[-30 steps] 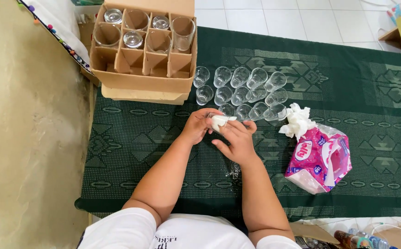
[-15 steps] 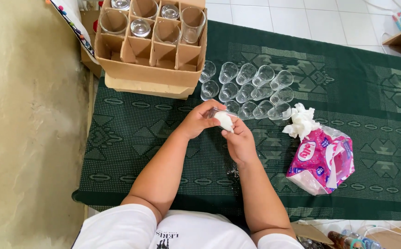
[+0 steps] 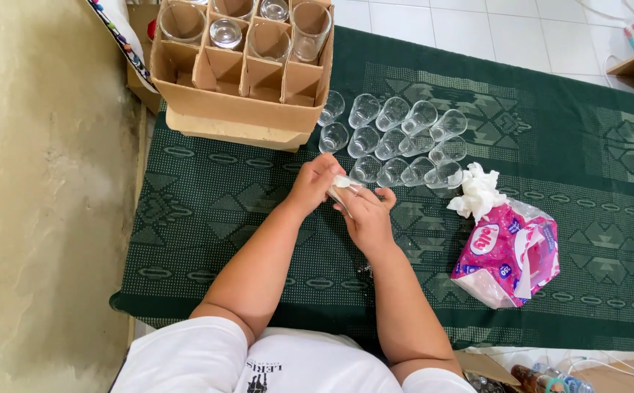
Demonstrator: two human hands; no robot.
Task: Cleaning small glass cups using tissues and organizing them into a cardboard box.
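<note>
Head view, looking down on a green cloth point(image 3: 207, 218) over a low table. Our left hand point(image 3: 315, 185) and right hand point(image 3: 366, 218) meet near the cloth's middle, both closed round one small glass point(image 3: 344, 191) with a white tissue point(image 3: 341, 181) pressed at its mouth; the glass is mostly hidden by fingers, so we cannot tell how far the tissue goes in.

At 12 o'clock of the hands, just beyond them, a cluster of glasses point(image 3: 397, 138) stands on the cloth in about three rows, touching or nearly so. We judge these the done lot, though cleanliness does not show at this size.

At 11 o'clock, a cardboard box point(image 3: 240, 113) with dividers. Several cells hold glasses; the near row looks empty. We judge the job past halfway, with the box's far cells left.

At 3 o'clock, a pink tissue pack point(image 3: 510, 251), a tuft of tissue point(image 3: 477, 191) rising from it.
</note>
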